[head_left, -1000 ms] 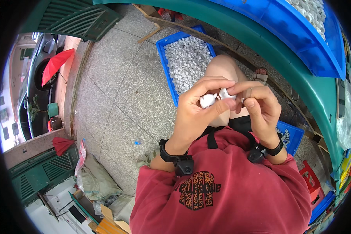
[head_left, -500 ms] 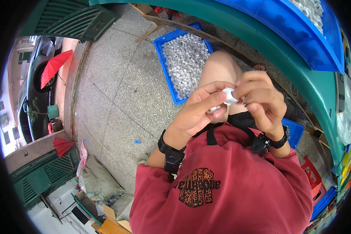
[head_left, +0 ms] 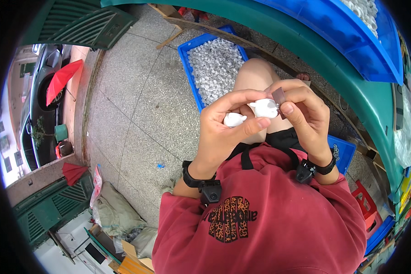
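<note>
My left hand (head_left: 223,123) pinches a small rounded white piece (head_left: 264,108) between thumb and fingertips. A second, similar white piece (head_left: 234,119) rests against the fingers of that same hand. Between my right thumb and fingers is a flat, brown, rectangular strip (head_left: 279,98), possibly sandpaper. My right hand (head_left: 308,116) holds this strip at the right end of the pinched piece; they appear to touch. Both hands are above my lap. Beyond them on the floor stands a blue crate (head_left: 190,75) full of small whitish ring-like parts (head_left: 214,68).
A green table (head_left: 347,98) edge curves along the right, bearing a blue bin (head_left: 351,55) of white parts. Another blue tray (head_left: 345,155) lies beside my right forearm. A red stool (head_left: 365,203) stands at lower right, sacks (head_left: 116,208) at lower left.
The brown strip now shows in my right fingers. My left hand has turned and opened out a little, so both white pieces show more fully.
</note>
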The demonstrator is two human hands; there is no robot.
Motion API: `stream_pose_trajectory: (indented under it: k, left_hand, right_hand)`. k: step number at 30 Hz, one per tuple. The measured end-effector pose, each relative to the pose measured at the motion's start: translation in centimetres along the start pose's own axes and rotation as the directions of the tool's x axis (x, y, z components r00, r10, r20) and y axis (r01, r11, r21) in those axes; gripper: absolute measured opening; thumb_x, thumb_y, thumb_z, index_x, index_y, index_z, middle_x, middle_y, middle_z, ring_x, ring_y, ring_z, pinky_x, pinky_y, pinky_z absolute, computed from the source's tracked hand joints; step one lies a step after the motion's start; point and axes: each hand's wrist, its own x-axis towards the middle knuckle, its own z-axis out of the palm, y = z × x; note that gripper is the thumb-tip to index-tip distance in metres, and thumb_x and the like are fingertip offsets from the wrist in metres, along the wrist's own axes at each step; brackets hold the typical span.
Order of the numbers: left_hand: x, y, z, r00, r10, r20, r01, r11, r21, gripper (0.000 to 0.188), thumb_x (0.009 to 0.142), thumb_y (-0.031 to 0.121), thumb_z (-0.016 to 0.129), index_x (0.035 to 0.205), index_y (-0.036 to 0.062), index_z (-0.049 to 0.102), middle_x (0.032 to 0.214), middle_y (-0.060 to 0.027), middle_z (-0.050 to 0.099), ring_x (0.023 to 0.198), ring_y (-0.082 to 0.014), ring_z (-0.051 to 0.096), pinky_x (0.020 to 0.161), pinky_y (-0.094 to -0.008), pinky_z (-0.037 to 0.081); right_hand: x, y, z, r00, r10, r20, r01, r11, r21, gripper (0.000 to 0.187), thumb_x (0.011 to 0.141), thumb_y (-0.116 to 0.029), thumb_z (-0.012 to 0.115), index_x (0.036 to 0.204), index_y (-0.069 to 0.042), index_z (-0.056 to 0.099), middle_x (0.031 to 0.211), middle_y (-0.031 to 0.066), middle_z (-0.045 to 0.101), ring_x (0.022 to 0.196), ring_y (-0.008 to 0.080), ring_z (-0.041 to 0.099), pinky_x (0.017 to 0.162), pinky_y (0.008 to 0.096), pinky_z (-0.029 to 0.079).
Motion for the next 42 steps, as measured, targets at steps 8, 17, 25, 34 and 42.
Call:
stream_pose_trajectory:
  k: [8,17,25,34,42]
  left_hand:
    - [0.0,0.1,0.2,1.0,-0.009,-0.009,0.009,1.0,-0.004,0.032,0.07,0.002,0.071,0.1,-0.0017,0.059,0.098,-0.0087,0.061,0.07,-0.0066,0.056,0.064,-0.0187,0.045]
    - [-0.1,-0.5,-0.5,0.997,0.024,-0.07,-0.022,0.999,0.029,0.03,0.07,0.003,0.072,0.097,-0.0014,0.06,0.09,-0.0054,0.062,0.07,-0.0067,0.055,0.065,-0.0193,0.045]
    - [3.8,-2.0,-6.7,0.945,0.014,-0.327,-0.036,0.998,-0.061,0.044,0.081,0.0,0.051,0.124,0.0007,0.04,0.119,-0.0102,0.046,0.097,-0.0131,0.049,0.079,-0.0236,0.042]
    - [1.4,-0.6,-1.3,0.998,-0.058,0.041,0.061,0.993,-0.102,0.04,0.082,0.003,0.058,0.119,-0.0034,0.043,0.117,-0.0156,0.049,0.103,-0.0204,0.054,0.086,-0.0301,0.046]
    - [0.8,0.0,-0.3,1.0,-0.004,0.02,0.003,0.999,0.049,0.039,0.077,0.003,0.065,0.115,0.0007,0.055,0.11,-0.0055,0.043,0.09,-0.014,0.055,0.077,-0.0238,0.05]
  right_hand:
    - [0.0,0.2,0.0,1.0,-0.014,-0.014,0.013,1.0,-0.028,0.009,0.082,-0.006,0.058,0.08,0.003,0.056,0.091,0.0131,0.059,0.075,0.0139,0.053,0.066,0.0252,0.044]
    - [0.2,0.2,0.5,0.995,0.08,0.052,-0.082,0.996,0.03,0.009,0.084,-0.005,0.056,0.081,0.003,0.056,0.094,0.0121,0.058,0.074,0.0119,0.053,0.064,0.0233,0.045]
    - [0.1,0.8,0.5,0.999,0.028,-0.021,-0.027,0.996,0.08,0.011,0.088,-0.007,0.049,0.09,0.003,0.054,0.099,0.0152,0.054,0.075,0.0131,0.053,0.064,0.0254,0.046]
    - [-0.5,1.3,1.1,0.998,0.02,0.067,-0.023,0.999,0.044,0.015,0.09,-0.013,0.047,0.092,0.001,0.052,0.096,0.0162,0.057,0.073,0.0139,0.054,0.063,0.0253,0.045]
    - [-0.3,0.9,1.2,1.0,-0.001,0.011,0.0,0.999,0.034,0.017,0.09,-0.015,0.049,0.09,0.001,0.052,0.091,0.0153,0.058,0.069,0.0118,0.052,0.062,0.0247,0.044]
